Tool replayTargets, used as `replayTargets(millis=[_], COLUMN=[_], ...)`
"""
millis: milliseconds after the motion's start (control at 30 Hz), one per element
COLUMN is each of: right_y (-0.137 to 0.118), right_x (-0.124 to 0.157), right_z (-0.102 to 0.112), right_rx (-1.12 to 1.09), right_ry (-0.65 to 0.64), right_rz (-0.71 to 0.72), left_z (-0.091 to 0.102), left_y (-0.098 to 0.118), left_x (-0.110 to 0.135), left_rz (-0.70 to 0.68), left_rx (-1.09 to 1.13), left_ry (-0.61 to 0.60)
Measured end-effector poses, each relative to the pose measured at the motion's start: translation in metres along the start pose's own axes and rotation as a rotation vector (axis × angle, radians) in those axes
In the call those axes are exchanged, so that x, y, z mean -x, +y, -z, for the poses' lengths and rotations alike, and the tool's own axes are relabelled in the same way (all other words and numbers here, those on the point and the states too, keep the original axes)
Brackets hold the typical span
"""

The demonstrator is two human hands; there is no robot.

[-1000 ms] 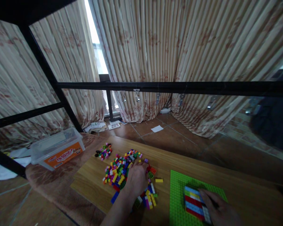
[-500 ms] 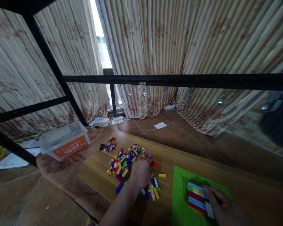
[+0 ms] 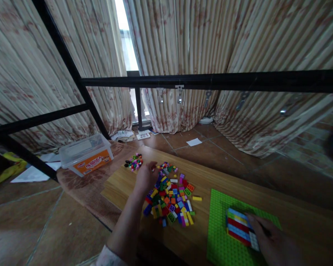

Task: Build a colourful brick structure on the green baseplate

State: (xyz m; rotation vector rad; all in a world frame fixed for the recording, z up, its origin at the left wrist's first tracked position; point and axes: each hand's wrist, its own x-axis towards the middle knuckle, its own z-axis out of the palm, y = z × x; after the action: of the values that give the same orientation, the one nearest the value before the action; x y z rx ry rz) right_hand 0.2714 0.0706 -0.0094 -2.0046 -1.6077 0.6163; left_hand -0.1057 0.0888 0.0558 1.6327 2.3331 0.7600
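My left hand (image 3: 146, 177) is over the left far edge of a heap of loose toy bricks (image 3: 172, 199) in many colours. Its fingers are curled downward, and whatever they hold is hidden behind the hand. At the lower right, my right hand (image 3: 270, 236) grips a built block of toy bricks (image 3: 238, 227), striped in blue, yellow, red and white. The block is over a green studded baseplate (image 3: 218, 229); I cannot tell whether it touches the studs.
A smaller pile of bricks (image 3: 134, 162) lies on the wooden table (image 3: 116, 183). Left of it, a clear plastic box (image 3: 86, 153) with an orange label stands on a brown cloth-covered surface (image 3: 80, 188). A black metal rail (image 3: 199, 82) crosses in front of the curtains (image 3: 180, 40).
My left hand has moved from the middle of the brick heap to its left far edge, uncovering bricks. My right hand keeps holding the striped block. The view has shifted slightly.
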Motion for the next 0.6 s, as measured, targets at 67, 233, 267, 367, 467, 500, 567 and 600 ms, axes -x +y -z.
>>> replayTargets(millis=[67, 233, 267, 367, 467, 500, 567, 600], right_y=[0.0, 0.0, 0.001, 0.002, 0.003, 0.003, 0.002, 0.001], right_x=[-0.001, 0.0, 0.0, -0.001, -0.001, 0.0, 0.001, 0.001], right_z=[0.0, 0.0, 0.0, 0.0, -0.001, -0.001, -0.001, -0.001], right_rx=[0.01, 0.028, 0.026, 0.011, 0.003, 0.01, 0.035, 0.048], right_ry=[0.008, 0.011, 0.01, -0.003, -0.016, -0.018, -0.019, -0.024], right_rz=[0.005, 0.016, 0.014, 0.001, 0.002, 0.005, 0.006, 0.003], left_z=[0.004, -0.001, -0.003, -0.01, -0.014, -0.014, -0.014, -0.012], left_y=[-0.01, -0.014, -0.012, -0.01, -0.009, -0.009, -0.009, -0.009], left_x=[-0.004, -0.005, -0.005, -0.004, -0.005, -0.005, -0.005, -0.005], left_rz=[0.048, 0.06, 0.057, 0.047, 0.041, 0.039, 0.034, 0.028], left_rx=[-0.025, -0.075, -0.084, -0.102, -0.101, -0.095, -0.071, -0.052], left_ry=[0.009, -0.016, -0.023, -0.049, -0.062, -0.061, -0.056, -0.057])
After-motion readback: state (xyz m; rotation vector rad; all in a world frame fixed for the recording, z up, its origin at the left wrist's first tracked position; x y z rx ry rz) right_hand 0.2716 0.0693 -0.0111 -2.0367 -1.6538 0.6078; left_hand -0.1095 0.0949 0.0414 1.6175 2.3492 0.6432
